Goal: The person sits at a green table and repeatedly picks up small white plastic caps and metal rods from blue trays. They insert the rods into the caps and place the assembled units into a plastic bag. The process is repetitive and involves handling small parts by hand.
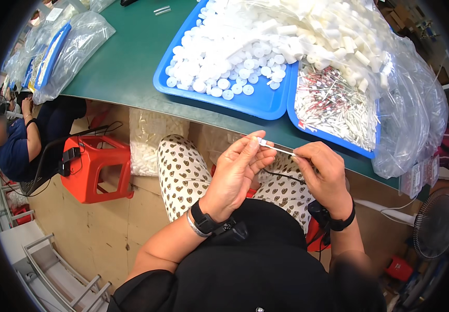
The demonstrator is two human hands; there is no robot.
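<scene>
Above my lap, just off the table's near edge, both hands hold a thin white-and-metal rod with a small white end piece (269, 144). My left hand (241, 169) pinches the white end between thumb and fingers. My right hand (324, 169) grips the thin dark end with thumb and forefinger. Beyond them, a blue tray (250, 106) bears many translucent white discs (224, 84). Beside it a second blue tray (333, 146) is heaped with thin white rods, some red (333, 106). White foam-like cylinders (346, 44) lie in clear plastic above both trays.
The green table (125, 62) carries a clear bag (81, 52) at far left. A red stool (97, 169) stands left of my legs, with a seated person (19, 138) beyond. A bag of white pieces (154, 140) sits under the table. A black fan (437, 222) is at right.
</scene>
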